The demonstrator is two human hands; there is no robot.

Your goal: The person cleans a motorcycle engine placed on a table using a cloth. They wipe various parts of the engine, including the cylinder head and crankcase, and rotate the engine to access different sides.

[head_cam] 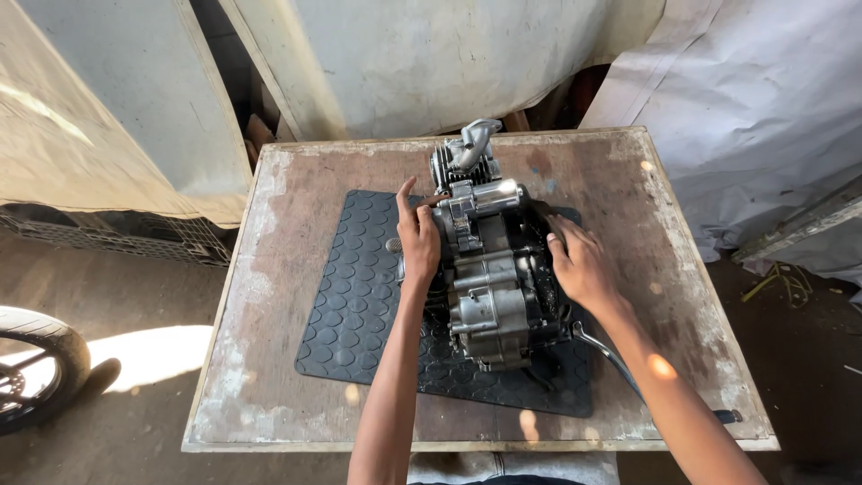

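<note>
Flanking engine [489, 287], hands [417, 238] mid-mat [350, 305]

Views: one, the head camera.
Position: above the near edge of the table [269, 377], at the person's head height.
Direction: steeply down and forward, toward the sheeted wall [431, 63] behind.
Distance: close; the whole tabletop fits, with both forearms entering from the bottom edge.
Centre: the motorcycle engine [489, 269] on the black rubber mat [350, 305].
Margins: floor and a tyre [36, 359] at left, tarpaulin [763, 108] at right.
Shared area: none, a single view.
</note>
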